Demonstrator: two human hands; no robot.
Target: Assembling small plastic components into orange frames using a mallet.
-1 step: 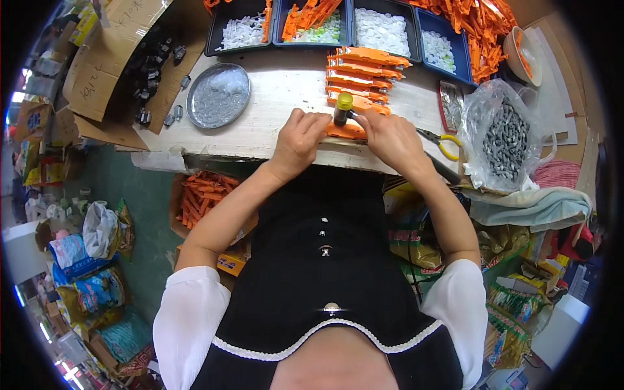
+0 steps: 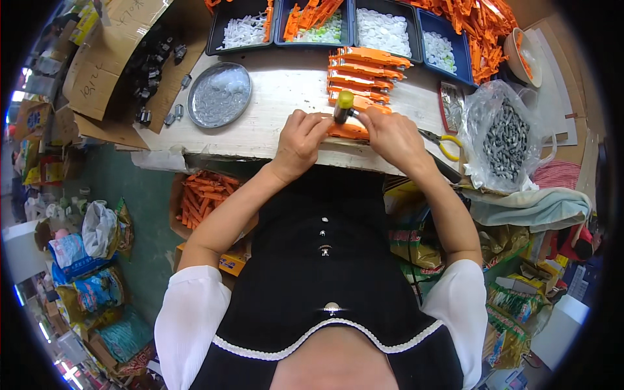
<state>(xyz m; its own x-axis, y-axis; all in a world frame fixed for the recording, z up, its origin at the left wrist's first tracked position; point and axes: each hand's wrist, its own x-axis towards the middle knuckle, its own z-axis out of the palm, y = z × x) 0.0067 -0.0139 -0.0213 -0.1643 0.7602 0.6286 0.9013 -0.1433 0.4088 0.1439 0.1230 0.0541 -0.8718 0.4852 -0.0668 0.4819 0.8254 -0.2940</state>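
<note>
My right hand [image 2: 395,140] is closed round the handle of a small hammer [image 2: 344,107]. Its head, yellow at one end and black at the other, stands over an orange plastic part [image 2: 350,132] near the table's front edge. My left hand [image 2: 300,142] is closed at the left end of that part, steadying it with bent fingers; the fingertips are partly hidden. Just beyond lies a row of similar orange parts [image 2: 357,70] with metal bits at their right ends. Pliers with yellow handles [image 2: 448,146] rest to the right of my right hand.
Bins of white pieces [image 2: 383,32] and orange parts line the back. At left are a round dish of grey grease [image 2: 219,95] and a cardboard box [image 2: 107,71] with dark pieces. A plastic bag of metal parts [image 2: 504,140] sits at right. Below stands a box of orange parts [image 2: 205,195].
</note>
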